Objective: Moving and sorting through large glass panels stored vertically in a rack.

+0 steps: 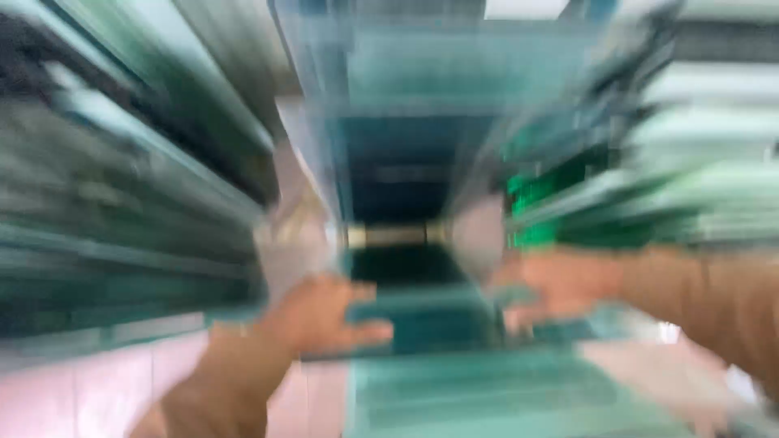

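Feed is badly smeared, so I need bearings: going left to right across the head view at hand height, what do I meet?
Stacked greenish panels → left hand → teal panel between the hands → right hand → right forearm. Blur hides whether either hand grips the panel.

heavy motion blur, finish hard to judge; teal sheets (495,389) under both hands look like glass or clear plastic, translucent, smooth, glossy; stacked panes (122,227) either side same greenish translucent look; floor (73,389) pale pink, smooth, slight sheen; brass-coloured bar (393,236) looks metallic; left hand (320,316), right hand (560,284) bare skin
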